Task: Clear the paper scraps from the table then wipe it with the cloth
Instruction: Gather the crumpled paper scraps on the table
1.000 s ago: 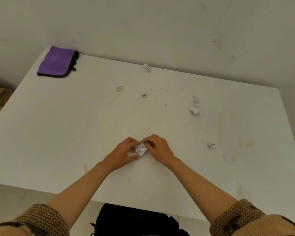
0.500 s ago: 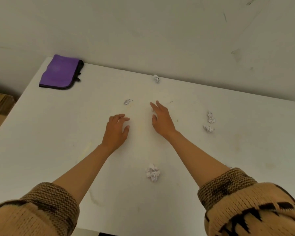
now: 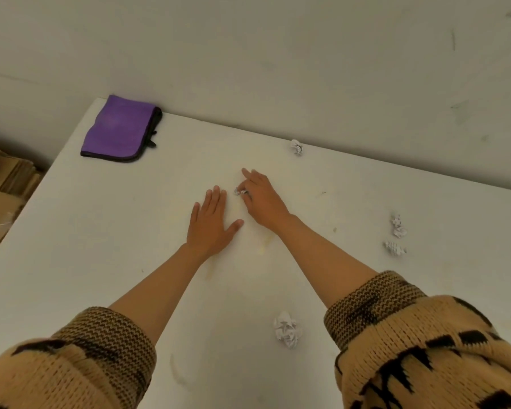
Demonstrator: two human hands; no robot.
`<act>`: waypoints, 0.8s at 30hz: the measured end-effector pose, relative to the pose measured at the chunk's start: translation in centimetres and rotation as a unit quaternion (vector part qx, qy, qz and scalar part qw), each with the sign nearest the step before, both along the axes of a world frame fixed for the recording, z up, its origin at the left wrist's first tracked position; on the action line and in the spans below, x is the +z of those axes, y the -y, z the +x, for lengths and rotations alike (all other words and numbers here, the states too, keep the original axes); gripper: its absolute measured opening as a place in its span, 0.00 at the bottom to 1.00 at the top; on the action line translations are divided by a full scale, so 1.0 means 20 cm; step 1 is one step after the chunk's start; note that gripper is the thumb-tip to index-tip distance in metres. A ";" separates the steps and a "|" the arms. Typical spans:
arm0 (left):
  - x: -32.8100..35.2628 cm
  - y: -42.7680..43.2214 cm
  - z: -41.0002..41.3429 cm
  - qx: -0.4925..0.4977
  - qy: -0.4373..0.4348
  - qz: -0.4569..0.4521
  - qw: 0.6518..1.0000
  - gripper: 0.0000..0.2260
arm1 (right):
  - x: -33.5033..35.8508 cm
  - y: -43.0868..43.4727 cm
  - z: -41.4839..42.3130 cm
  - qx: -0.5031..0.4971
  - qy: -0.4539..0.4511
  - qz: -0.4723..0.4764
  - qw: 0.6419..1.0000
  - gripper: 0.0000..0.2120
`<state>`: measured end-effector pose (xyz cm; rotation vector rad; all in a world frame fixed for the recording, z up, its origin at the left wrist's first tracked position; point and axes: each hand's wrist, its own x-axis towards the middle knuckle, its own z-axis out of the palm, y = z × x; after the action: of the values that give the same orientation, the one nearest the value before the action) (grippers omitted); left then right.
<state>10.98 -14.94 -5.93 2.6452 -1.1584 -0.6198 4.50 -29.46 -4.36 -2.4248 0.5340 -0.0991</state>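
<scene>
A white table (image 3: 101, 246) carries several crumpled paper scraps. My right hand (image 3: 261, 199) reaches across the middle and pinches a small scrap (image 3: 239, 191) under its fingers. My left hand (image 3: 211, 222) lies flat on the table just left of it, fingers straight, holding nothing. A bigger crumpled ball (image 3: 286, 329) lies near me between my forearms. One scrap (image 3: 297, 147) sits by the wall, and two more scraps (image 3: 397, 225) (image 3: 394, 248) lie at the right. A folded purple cloth (image 3: 120, 129) rests at the far left corner.
The table's back edge meets a pale wall (image 3: 278, 69). Brown cardboard (image 3: 3, 196) lies on the floor left of the table. The tabletop shows faint yellowish stains (image 3: 263, 246) near my hands.
Both hands let go of the big ball near me and reached farther out. My right hand shifted left onto a small scrap and my left hand flattened beside it.
</scene>
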 end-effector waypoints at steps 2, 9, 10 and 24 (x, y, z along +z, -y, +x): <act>0.00 0.00 0.00 -0.004 0.005 0.000 1.000 0.35 | -0.02 -0.02 0.01 0.009 0.006 -0.001 1.000 0.11; -0.01 -0.03 -0.07 -0.002 0.019 -0.073 0.997 0.30 | -0.03 -0.08 -0.14 0.007 0.056 -0.016 0.998 0.08; -0.01 -0.05 -0.10 -0.012 0.024 -0.105 0.994 0.29 | -0.02 -0.10 -0.19 0.002 0.057 -0.001 0.998 0.08; -0.04 -0.30 -0.63 -0.133 -0.030 -0.278 0.951 0.14 | 0.04 -0.37 -1.09 -0.044 0.027 0.122 0.991 0.14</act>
<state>-1.60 -8.90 -6.64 2.0065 -1.4312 -0.3386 -17.39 -22.06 -3.60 -2.1557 0.5931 -0.1280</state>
